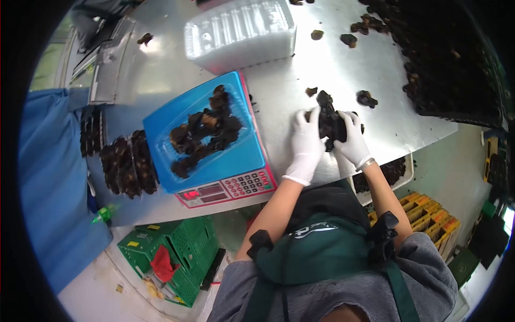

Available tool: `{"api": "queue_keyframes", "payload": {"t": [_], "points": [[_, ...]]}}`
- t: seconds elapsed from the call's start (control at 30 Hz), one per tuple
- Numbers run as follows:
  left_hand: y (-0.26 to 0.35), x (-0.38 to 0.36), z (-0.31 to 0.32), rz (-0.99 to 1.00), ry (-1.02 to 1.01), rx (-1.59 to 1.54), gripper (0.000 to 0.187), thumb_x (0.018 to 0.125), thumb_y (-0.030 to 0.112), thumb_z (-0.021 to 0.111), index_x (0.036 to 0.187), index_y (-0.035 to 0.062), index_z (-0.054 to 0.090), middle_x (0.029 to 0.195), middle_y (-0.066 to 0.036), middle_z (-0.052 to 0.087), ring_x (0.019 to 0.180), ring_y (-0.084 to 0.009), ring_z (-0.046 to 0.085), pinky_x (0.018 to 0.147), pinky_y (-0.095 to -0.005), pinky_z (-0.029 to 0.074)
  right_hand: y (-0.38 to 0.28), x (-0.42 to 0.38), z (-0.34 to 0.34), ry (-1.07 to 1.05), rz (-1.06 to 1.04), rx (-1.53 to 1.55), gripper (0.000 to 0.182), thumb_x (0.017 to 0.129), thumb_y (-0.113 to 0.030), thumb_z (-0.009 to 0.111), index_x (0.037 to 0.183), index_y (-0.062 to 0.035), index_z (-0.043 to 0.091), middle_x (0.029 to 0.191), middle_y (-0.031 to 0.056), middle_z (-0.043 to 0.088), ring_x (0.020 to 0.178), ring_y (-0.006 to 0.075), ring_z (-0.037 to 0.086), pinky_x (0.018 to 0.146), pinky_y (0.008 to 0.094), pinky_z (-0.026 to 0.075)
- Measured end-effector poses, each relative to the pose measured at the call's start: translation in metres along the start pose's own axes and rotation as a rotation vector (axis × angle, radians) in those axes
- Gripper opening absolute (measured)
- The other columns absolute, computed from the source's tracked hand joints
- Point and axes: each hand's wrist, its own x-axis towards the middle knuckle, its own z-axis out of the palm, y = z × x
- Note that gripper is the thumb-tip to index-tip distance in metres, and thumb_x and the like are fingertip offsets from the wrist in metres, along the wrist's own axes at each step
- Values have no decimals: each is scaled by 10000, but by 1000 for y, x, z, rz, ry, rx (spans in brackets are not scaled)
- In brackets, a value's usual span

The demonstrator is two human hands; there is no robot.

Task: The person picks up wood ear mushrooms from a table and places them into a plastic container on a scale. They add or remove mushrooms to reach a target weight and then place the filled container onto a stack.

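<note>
- Dark, wrinkled dried pieces formed a clump [329, 122] held right of the frame's centre, pressed between two white-gloved hands above the metal table [268, 91].
- Left hand [307, 140] was closed against the clump's left side and right hand [351, 138] cupped its right side, so both were clamped on the same handful, fingers curled round it.
- By my judgement the step in hand was gathering a portion from the table; the next move would call for carrying it left without dropping crumbs.
- Loose bits [366, 99] lay just beyond the hands, and more were scattered towards the upper right, near a dark heaped crate [450, 64].
- Left of the hands stood a blue scale [214, 161] bearing a clear tray [161, 134] already partly filled with the same dark pieces.
- Filled packs [129, 163] sat at the left beside the scale, and a stack of empty clear trays [241, 32] lay at the top centre.
</note>
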Motion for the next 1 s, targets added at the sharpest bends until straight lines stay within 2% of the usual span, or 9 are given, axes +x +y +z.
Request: {"api": "queue_keyframes", "payload": {"t": [0.03, 0.27, 0.37, 0.47, 0.57, 0.73, 0.83, 0.93, 1.0], "points": [[1, 0, 1, -27, -26, -193, 678, 719, 22, 736, 1327, 170, 476, 1284, -191, 418, 1093, -392, 542, 919, -414, 504, -23, 8, 0, 42, 13, 61, 672, 670, 14, 667, 1308, -53, 469, 1295, 195, 453, 1225, 354, 459, 1066, 387, 390], [8, -30, -45, -1, 79, -563, 561, 741, -76, 636, 1268, 64, 505, 1236, -150, 486, 1187, -303, 505, 1044, -389, 402, -99, 8, -34, -107, 65, 450, 547, 698, 56, 622, 1226, -51, 526, 1177, 122, 526, 1136, 252, 529, 979, 334, 450], [4, -48, -103, 45, 181, -622, 572, 718, -73, 648, 1259, 55, 515, 1229, -143, 507, 1165, -293, 521, 1019, -381, 426, -155, 13, -34, -156, -233, 364, 542, 726, 73, 639, 1236, -40, 494, 1171, 82, 511, 1124, 175, 532, 956, 315, 461], [-15, -72, -167, -26, 354, -615, 602, 686, -91, 646, 1257, 57, 524, 1213, -128, 513, 1141, -287, 534, 1001, -374, 438, -217, 32, -6, -230, -456, 375, 577, 670, 66, 647, 1219, -36, 503, 1163, 185, 509, 1178, 366, 483, 1007, 410, 437], [-38, -87, -232, -101, 524, -507, 622, 683, -115, 614, 1273, 62, 526, 1250, -117, 487, 1196, -280, 509, 1030, -368, 427, -277, 46, 44, -216, -638, 488, 563, 674, 92, 631, 1203, -42, 493, 1237, 212, 451, 1203, 423, 469, 1013, 427, 438], [-112, -89, -288, -125, 330, 153, 727, 709, -62, 622, 1398, 121, 477, 1404, -173, 420, 1299, -353, 422, 1089, -431, 363, -308, 66, 110, -244, -694, -335, 549, 760, -165, 698, 1279, -100, 532, 1276, 164, 494, 1044, 334, 557, 815, 408, 514], [-129, -94, -287, -103, 245, 289, 854, 737, 16, 654, 1515, 168, 335, 1532, -154, 341, 1299, -342, 417, 1066, -400, 368, -303, 76, 83, -232, -779, -191, 546, 800, -258, 704, 1301, -107, 550, 1237, 143, 528, 1041, 331, 557, 823, 377, 500], [-118, -102, -301, -256, 224, -103, 890, 718, 25, 654, 1530, 185, 324, 1493, -72, 420, 1227, -252, 475, 1025, -352, 392, -277, 103, 57, -64, -823, 181, 407, 856, -274, 647, 1196, -52, 619, 1204, 180, 591, 1060, 360, 560, 905, 426, 485], [-128, -110, -310, -277, 249, -223, 856, 751, 12, 634, 1530, 191, 329, 1545, -43, 360, 1190, -223, 457, 990, -312, 382, -270, 103, 24, -23, -677, 234, 311, 895, -212, 619, 1150, -37, 653, 1129, 158, 637, 1023, 273, 602, 888, 368, 488]]}}
